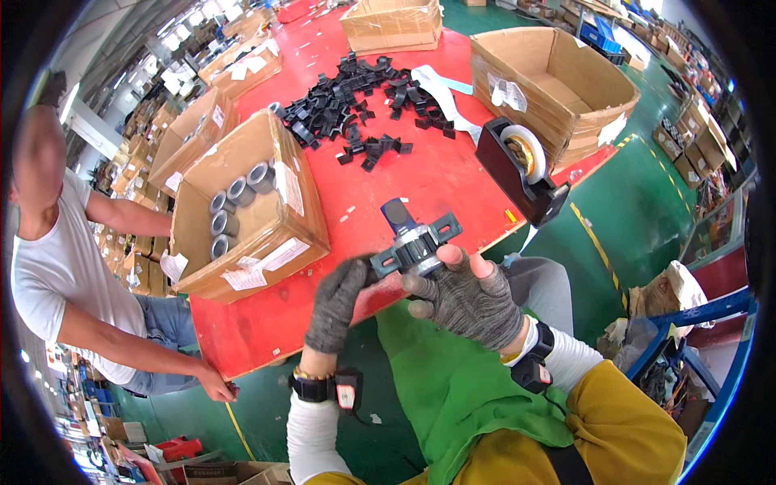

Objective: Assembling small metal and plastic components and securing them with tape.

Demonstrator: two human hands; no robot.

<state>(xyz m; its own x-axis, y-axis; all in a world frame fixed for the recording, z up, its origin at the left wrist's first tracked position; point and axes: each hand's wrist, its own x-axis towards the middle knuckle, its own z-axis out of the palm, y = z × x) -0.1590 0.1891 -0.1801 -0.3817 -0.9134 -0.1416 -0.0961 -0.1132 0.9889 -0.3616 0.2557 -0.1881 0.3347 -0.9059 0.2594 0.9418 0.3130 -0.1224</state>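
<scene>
In front of me, over the table's near edge, is a short silver-grey tube [418,246] clasped by a black plastic bracket [443,227] with slotted ears. A dark blue end piece [396,213] sticks out at its far side. My left hand [336,303], in a grey fingerless glove, is closed on the left ear of the bracket. My right hand [477,301], gloved alike, holds the near right side with its bare fingertips, some of them spread. The undersides of the fingers are hidden. A pile of loose black brackets [343,101] lies farther back.
On the red table [380,174], a cardboard box [301,234] at left holds several grey tubes [241,191]. A black tape dispenser [517,174] stands at the right edge beside another cardboard box [558,81]. A person [73,267] in a white shirt stands at the left.
</scene>
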